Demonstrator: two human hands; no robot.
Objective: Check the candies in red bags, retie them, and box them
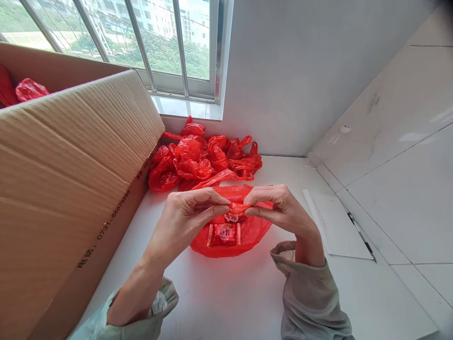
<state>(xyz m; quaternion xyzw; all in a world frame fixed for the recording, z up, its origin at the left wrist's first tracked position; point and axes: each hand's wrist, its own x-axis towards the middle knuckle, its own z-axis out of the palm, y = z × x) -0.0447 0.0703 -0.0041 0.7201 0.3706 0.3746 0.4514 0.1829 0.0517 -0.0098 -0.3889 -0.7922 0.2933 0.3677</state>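
Note:
A thin red plastic bag (249, 243) lies on the white table in front of me. Through its film show red wrapped packets with printed labels; one packet (224, 234) lies flat near the bag's front, and another behind it is partly covered. My left hand (191, 210) pinches the bag's gathered upper edge between thumb and fingers. From the other side, my right hand (278, 205) pinches the same edge, a short stretch of red film between the two.
Several crumpled red bags (201, 158) are heaped behind, by the wall. An open cardboard box (71, 179) with red bags inside fills the left. To the right lie a notebook (339, 231) and a pen (361, 236). A barred window (159, 42) is above.

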